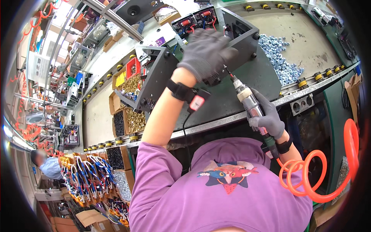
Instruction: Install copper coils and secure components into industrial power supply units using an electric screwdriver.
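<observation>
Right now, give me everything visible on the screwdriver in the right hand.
The pneumatic screwdriver is a slim, metallic-looking tool with a pale band near its nose and a thin bit that shows red near its tip. It lies slanted, bit pointing up-left toward the dark metal chassis, just below the gloved left hand. The grey-gloved right hand wraps its body. From its rear end a coiled orange air hose runs off to the right. Whether the bit touches a screw cannot be told.

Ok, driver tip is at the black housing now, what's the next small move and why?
Probably press the pneumatic screwdriver straight along its axis and trigger it. Its tip sits at the lower edge of the black housing, just under the gloved left hand bracing the housing, while the right hand grips the tool body. Whether a screw is seated there is hidden.
</observation>
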The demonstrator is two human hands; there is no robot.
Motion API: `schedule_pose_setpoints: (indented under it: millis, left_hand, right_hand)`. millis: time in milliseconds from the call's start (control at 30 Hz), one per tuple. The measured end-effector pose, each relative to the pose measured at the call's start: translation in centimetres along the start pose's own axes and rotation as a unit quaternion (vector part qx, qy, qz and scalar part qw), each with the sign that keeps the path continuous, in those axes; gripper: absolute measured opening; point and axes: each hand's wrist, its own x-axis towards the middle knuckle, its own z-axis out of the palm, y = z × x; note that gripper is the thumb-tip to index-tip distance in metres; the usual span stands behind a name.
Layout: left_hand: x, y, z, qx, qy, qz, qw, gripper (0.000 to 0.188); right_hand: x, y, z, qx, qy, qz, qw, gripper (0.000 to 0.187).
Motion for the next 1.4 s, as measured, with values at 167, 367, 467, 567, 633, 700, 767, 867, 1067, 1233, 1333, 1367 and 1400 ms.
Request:
schedule_pose_setpoints:
  millis: [167, 367, 467, 567, 633, 700, 767, 867, 1067, 1233, 1333, 1367, 1400]
  left_hand:
    - [-2.3, -3.9, 2.1, -0.117, -0.06, -0.108, 0.985, 0.026]
    - [-2.4, -3.7, 3.5, -0.174, -0.026, -0.187, 0.966, 0.028]
    - [-2.4, -3.9, 3.4, -0.172, -0.007, -0.178, 0.969, 0.026]
    - [-2.7, -3.8, 3.3, -0.165, -0.002, -0.164, 0.973, 0.025]
    - [-2.8, -3.8, 3.3, -0.174, -0.029, -0.176, 0.968, 0.026]
    - [-2.7, -3.8, 3.2, -0.191, -0.062, -0.2, 0.959, 0.028]
    - [-2.5, -3.9, 3.0, -0.214, -0.065, -0.191, 0.956, 0.031]
    - [-2.5, -4.6, 2.5, -0.185, -0.083, -0.154, 0.967, 0.035]
    - [-4.2, -5.7, 3.1, -0.187, 0.011, -0.123, 0.975, 0.033]
    - [-4.2, -5.5, 4.9, -0.263, 0.178, -0.123, 0.94, 0.015]
    - [-3.8, -4.9, 4.8, -0.255, 0.164, -0.149, 0.941, 0.015]
    - [-3.6, -4.5, 4.6, -0.237, 0.159, -0.16, 0.945, 0.015]
    - [-3.5, -3.9, 4.5, -0.218, 0.158, -0.174, 0.947, 0.015]
  right_hand:
    - [0.4, 0.3, 0.4, 0.018, -0.007, -0.012, 1.0, 0.093]
    - [0.4, -0.2, 0.6, 0.014, -0.006, -0.004, 1.0, 0.093]
    - [0.5, -0.2, 0.9, 0.008, -0.002, 0.003, 1.0, 0.093]
    - [0.9, -0.2, 1.0, 0.022, 0.003, 0.005, 1.0, 0.092]
    - [1.2, -0.3, 1.0, 0.008, 0.007, -0.002, 1.0, 0.093]
    - [1.6, -0.4, 0.9, 0.005, 0.008, 0.005, 1.0, 0.095]
    - [1.9, -0.6, 0.9, 0.018, 0.004, 0.022, 1.0, 0.099]
    - [2.4, -0.6, 1.0, -0.033, 0.03, -0.059, 0.997, 0.092]
    - [-4.8, -2.3, -4.3, 0.141, -0.081, 0.107, 0.981, 0.104]
    - [-15.1, -3.0, -10.1, 0.174, 0.024, 0.173, 0.969, 0.096]
    - [-16.9, -1.3, -11.4, 0.13, 0.228, 0.141, 0.955, 0.059]
    - [-16.2, -0.5, -12.3, 0.105, 0.274, 0.148, 0.944, 0.047]
    - [-15.5, 0.5, -13.3, 0.147, 0.285, 0.161, 0.933, 0.039]
